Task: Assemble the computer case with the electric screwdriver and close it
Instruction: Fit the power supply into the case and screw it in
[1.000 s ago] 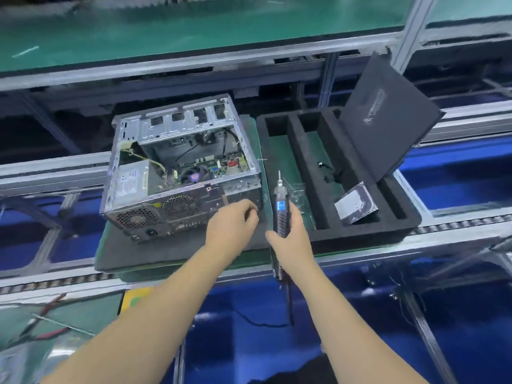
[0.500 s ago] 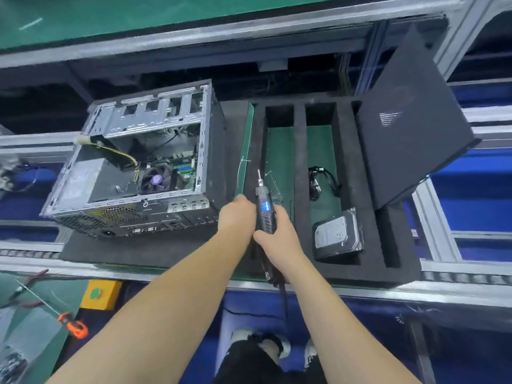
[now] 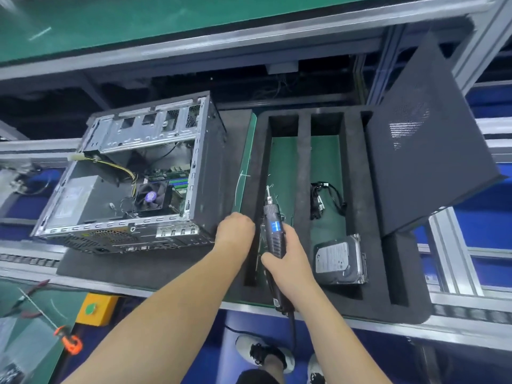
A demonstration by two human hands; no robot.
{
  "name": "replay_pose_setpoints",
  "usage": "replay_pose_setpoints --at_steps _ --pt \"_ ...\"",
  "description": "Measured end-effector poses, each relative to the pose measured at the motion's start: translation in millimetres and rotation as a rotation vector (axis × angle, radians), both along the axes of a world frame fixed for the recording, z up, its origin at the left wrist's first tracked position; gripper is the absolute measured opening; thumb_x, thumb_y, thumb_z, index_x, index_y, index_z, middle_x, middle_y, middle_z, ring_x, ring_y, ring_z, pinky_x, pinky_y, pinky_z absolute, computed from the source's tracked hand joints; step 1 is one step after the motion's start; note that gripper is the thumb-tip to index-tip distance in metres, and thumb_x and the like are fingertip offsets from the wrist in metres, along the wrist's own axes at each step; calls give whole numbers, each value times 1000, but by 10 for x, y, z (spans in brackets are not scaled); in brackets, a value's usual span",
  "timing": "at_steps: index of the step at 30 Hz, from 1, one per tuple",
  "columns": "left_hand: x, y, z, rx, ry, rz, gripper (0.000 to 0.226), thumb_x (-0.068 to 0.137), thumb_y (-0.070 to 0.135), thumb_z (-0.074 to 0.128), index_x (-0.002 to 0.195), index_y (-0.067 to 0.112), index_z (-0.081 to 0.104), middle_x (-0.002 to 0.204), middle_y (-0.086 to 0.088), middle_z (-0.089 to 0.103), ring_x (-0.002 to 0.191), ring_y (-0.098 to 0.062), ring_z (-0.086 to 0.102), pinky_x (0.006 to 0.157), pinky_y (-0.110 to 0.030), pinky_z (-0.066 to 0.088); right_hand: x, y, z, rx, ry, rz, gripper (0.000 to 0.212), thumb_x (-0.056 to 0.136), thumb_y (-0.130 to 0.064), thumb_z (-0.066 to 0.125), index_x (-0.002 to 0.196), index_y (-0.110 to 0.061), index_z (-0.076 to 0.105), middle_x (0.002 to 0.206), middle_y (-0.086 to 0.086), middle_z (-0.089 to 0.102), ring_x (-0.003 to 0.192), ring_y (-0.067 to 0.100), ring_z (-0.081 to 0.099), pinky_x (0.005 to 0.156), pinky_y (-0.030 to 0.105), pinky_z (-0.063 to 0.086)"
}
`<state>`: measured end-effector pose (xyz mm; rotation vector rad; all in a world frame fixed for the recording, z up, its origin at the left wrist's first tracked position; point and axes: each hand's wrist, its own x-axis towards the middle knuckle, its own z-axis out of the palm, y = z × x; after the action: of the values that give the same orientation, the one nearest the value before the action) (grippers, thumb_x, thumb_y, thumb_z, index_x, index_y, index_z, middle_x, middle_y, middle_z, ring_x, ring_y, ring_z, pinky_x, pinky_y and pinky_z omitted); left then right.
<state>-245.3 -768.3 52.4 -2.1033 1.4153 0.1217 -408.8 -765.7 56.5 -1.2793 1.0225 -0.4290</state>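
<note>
The open computer case (image 3: 133, 189) lies on its side on a black foam mat (image 3: 138, 267), with the fan and the cables showing inside. Its black side panel (image 3: 429, 151) leans tilted against the right end of the black foam tray (image 3: 357, 189). My right hand (image 3: 291, 261) grips the electric screwdriver (image 3: 273, 234), whose bit points away from me over the tray's left slot. My left hand (image 3: 235, 231) hangs knuckles-up just left of the screwdriver, at the tray's left wall and beside the case's near right corner. Its fingertips are hidden.
A hard drive (image 3: 339, 259) and a black cable (image 3: 324, 200) lie in the tray's middle slot. At lower left are a yellow box with a green button (image 3: 94, 309), an orange-handled tool (image 3: 69, 342) and red-handled pliers (image 3: 30, 289). Conveyor rails run across in front.
My view has tipped downward. My left hand moved right, from the case's rear edge to the tray wall beside the screwdriver. My right hand keeps holding the screwdriver.
</note>
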Motion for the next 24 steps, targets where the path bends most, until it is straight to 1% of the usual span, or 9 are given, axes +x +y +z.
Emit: replay_pose_setpoints --at_steps 6,10,12,14,16,18,21,23,24 --pt "-1 -23 16 -59 -25 32 32 93 -2 53 125 -1 52 120 -17 58 106 -31 64 74 -39 58 20 -86 1 -3 -9 -12 65 82 -8 63 136 -41 48 98 -7 68 68 -4 60 59 8 46" --pt "-59 -101 252 -160 113 102 38 86 -2 65 118 7 47 115 -14 60 101 -29 67 73 -34 55 21 -145 67 0 -16 -23 61 84 -9 63 135 -40 50 99 -6 68 68 -4 60 58 9 46" --pt "-89 -176 500 -314 259 186 32 89 -3 62 114 10 47 110 -12 62 94 -30 66 69 -33 47 46 -188 147 -10 -30 -28 59 86 -7 63 134 -39 50 98 -4 67 66 -5 59 57 9 46" --pt "-67 -216 805 -591 471 329 17 95 3 54 110 12 53 102 -10 64 86 -30 61 69 -35 45 97 -233 273 -12 -52 -14 57 87 -6 63 133 -37 51 94 -1 67 60 -3 58 54 11 46" --pt "26 -193 1149 -903 703 506 14 94 8 51 100 17 60 92 -4 69 82 -26 65 70 -35 53 187 -260 436 -13 -77 26 55 87 -9 63 131 -39 52 89 1 64 55 0 55 51 14 47" --pt "194 -137 1469 -1120 904 690 19 93 7 49 92 21 63 80 -1 69 74 -18 69 77 -36 61 308 -240 601 -7 -114 76 54 84 -14 62 127 -46 52 87 2 63 56 6 57 52 20 51" --pt "523 11 1760 -1238 1017 835 23 95 7 48 94 17 68 75 -1 67 65 -10 68 83 -44 63 521 -107 842 -35 -146 196 57 80 -23 61 124 -57 50 96 -4 68 62 8 60 57 24 55" --pt "676 150 1863 -1242 1031 864 19 96 12 52 95 17 70 75 -1 70 63 -9 70 77 -42 64 661 19 979 -87 -153 286 58 78 -27 61 119 -66 47 94 -18 68 68 5 63 62 24 56" --pt "731 232 1904 -1246 1033 861 16 97 14 54 94 16 69 76 -1 71 65 -10 70 69 -39 64 729 84 1037 -115 -152 319 58 77 -28 62 120 -65 47 92 -20 67 69 4 63 63 27 56"
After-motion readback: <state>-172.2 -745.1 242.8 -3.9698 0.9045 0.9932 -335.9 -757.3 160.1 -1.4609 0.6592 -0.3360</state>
